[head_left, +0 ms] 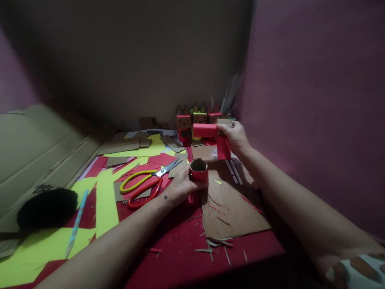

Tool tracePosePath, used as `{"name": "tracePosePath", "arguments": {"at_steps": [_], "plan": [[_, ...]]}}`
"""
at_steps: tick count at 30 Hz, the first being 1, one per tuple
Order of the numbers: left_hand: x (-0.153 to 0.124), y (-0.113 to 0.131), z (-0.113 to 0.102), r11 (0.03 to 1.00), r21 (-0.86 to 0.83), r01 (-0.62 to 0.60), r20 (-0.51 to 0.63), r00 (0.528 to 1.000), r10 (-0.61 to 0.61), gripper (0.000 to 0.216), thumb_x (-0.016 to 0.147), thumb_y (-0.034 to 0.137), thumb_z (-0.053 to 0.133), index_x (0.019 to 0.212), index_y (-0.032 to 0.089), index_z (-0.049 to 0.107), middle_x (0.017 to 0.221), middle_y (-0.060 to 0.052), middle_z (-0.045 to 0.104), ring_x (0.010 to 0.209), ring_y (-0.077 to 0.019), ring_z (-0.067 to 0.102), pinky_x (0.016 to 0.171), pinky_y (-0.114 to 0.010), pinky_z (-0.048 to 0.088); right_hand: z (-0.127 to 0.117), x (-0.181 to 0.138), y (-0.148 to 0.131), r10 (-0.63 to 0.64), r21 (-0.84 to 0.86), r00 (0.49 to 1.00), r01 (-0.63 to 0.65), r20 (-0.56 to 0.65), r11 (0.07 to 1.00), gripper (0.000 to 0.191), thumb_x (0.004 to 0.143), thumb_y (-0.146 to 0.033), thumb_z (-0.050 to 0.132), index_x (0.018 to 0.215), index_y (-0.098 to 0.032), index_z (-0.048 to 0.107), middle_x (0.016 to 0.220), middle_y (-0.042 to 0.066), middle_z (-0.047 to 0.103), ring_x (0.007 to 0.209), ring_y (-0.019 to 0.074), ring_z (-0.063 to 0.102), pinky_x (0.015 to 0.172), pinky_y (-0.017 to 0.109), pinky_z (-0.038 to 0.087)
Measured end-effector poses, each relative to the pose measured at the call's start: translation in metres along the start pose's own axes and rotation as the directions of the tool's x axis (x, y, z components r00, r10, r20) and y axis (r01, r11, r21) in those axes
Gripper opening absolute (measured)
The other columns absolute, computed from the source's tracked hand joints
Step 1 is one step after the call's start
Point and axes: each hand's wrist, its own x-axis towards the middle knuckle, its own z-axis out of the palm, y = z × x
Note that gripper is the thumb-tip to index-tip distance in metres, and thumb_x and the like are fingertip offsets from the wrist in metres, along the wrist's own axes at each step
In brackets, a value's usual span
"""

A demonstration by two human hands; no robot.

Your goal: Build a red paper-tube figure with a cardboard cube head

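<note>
My left hand (179,185) is closed round a short cardboard tube wrapped in red paper (199,169), held upright just above a brown cardboard sheet (231,208). My right hand (234,136) is raised farther back and pinches a second tube covered in red paper (206,130), held sideways, with a loose red paper flap (223,147) hanging down from it. The two tubes are apart.
Scissors with yellow and red handles (144,184) lie left of my left hand on red and yellow paper scraps. Three small decorated paper figures (197,118) stand at the back by the wall. A blue pencil (76,222) and a black fuzzy object (48,208) lie at the left. Pink wall on the right.
</note>
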Motion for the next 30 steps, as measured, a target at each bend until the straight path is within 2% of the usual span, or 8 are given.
{"name": "tracePosePath", "arguments": {"at_steps": [2, 4, 6, 10, 15, 20, 26, 30], "plan": [[0.001, -0.002, 0.0, 1.0, 0.009, -0.009, 0.013, 1.0, 0.008, 0.031, 0.056, 0.019, 0.082, 0.08, 0.022, 0.063, 0.083, -0.002, 0.065, 0.081, -0.021, 0.059, 0.076, -0.036, 0.05, -0.01, -0.012, -0.013, -0.063, 0.161, 0.998, 0.065, -0.017, 0.985, 0.053, 0.07, -0.05, 0.07, 0.109, -0.017, 0.058, 0.106, 0.01, 0.068, 0.101, 0.0254, 0.066, 0.09, 0.039, 0.056], [0.002, -0.003, -0.001, 1.0, 0.007, -0.003, 0.031, 1.0, 0.003, 0.032, 0.057, 0.019, 0.081, 0.083, 0.022, 0.064, 0.088, -0.003, 0.066, 0.084, -0.0217, 0.06, 0.078, -0.036, 0.05, -0.02, -0.029, -0.025, -0.14, 0.249, 0.99, 0.137, -0.006, 0.959, 0.055, 0.069, -0.051, 0.073, 0.111, -0.021, 0.056, 0.107, 0.007, 0.066, 0.1, 0.0244, 0.066, 0.089, 0.039, 0.057], [0.002, -0.004, -0.002, 1.0, -0.01, 0.01, 0.043, 0.999, -0.009, 0.034, 0.058, 0.02, 0.081, 0.087, 0.022, 0.063, 0.091, -0.003, 0.066, 0.086, -0.0212, 0.059, 0.078, -0.035, 0.049, -0.028, -0.049, -0.033, -0.2, 0.271, 0.98, 0.193, -0.002, 0.943, 0.059, 0.068, -0.047, 0.076, 0.118, -0.025, 0.054, 0.107, 0.004, 0.065, 0.101, 0.0242, 0.066, 0.09, 0.04, 0.056], [0.001, -0.002, -0.003, 0.999, -0.021, 0.034, 0.038, 0.999, -0.033, 0.036, 0.061, 0.022, 0.081, 0.089, 0.021, 0.058, 0.089, -0.001, 0.063, 0.084, -0.0204, 0.058, 0.077, -0.035, 0.048, -0.039, -0.08, -0.041, -0.286, 0.287, 0.956, 0.257, 0.066, 0.923, 0.06, 0.064, -0.037, 0.079, 0.118, -0.029, 0.054, 0.111, 0.004, 0.065, 0.106, 0.0253, 0.065, 0.095, 0.042, 0.055], [0.002, 0.004, -0.003, 0.999, 0.038, 0.026, 0.041, 0.999, -0.028, 0.036, 0.062, 0.023, 0.081, 0.09, 0.02, 0.059, 0.089, -0.003, 0.065, 0.085, -0.0223, 0.059, 0.075, -0.036, 0.048, -0.043, -0.088, -0.034, -0.266, 0.245, 0.948, 0.219, 0.176, 0.944, 0.062, 0.067, -0.041, 0.078, 0.123, -0.03, 0.054, 0.124, 0.006, 0.063, 0.116, 0.0281, 0.062, 0.098, 0.042, 0.054], [0.007, -0.001, -0.004, 0.999, 0.042, -0.008, -0.002, 1.0, 0.008, 0.039, 0.06, 0.023, 0.082, 0.091, 0.02, 0.059, 0.092, -0.005, 0.066, 0.089, -0.0249, 0.06, 0.077, -0.038, 0.049, -0.044, -0.084, -0.024, -0.247, 0.22, 0.921, 0.185, 0.3, 0.958, 0.065, 0.068, -0.045, 0.079, 0.126, -0.03, 0.054, 0.125, 0.006, 0.063, 0.118, 0.0279, 0.061, 0.1, 0.043, 0.052], [0.009, -0.005, -0.005, 0.999, 0.042, 0.003, 0.006, 1.0, -0.004, 0.041, 0.057, 0.024, 0.085, 0.09, 0.019, 0.061, 0.088, -0.005, 0.066, 0.088, -0.0264, 0.06, 0.075, -0.038, 0.05, -0.05, -0.081, -0.023, -0.154, 0.236, 0.918, 0.069, 0.366, 0.969, 0.063, 0.06, -0.032, 0.085, 0.118, -0.028, 0.058, 0.112, 0.004, 0.065, 0.107, 0.0256, 0.065, 0.095, 0.04, 0.054], [0.011, -0.006, -0.007, 0.999, 0.052, -0.003, 0.031, 1.0, 0.002, 0.038, 0.059, 0.022, 0.083, 0.091, 0.019, 0.061, 0.088, -0.004, 0.065, 0.086, -0.0248, 0.059, 0.073, -0.036, 0.049, -0.058, -0.078, -0.025, -0.124, 0.26, 0.904, 0.014, 0.41, 0.965, 0.065, 0.058, -0.027, 0.086, 0.117, -0.027, 0.06, 0.111, 0.004, 0.066, 0.106, 0.0252, 0.066, 0.092, 0.039, 0.055]]}}
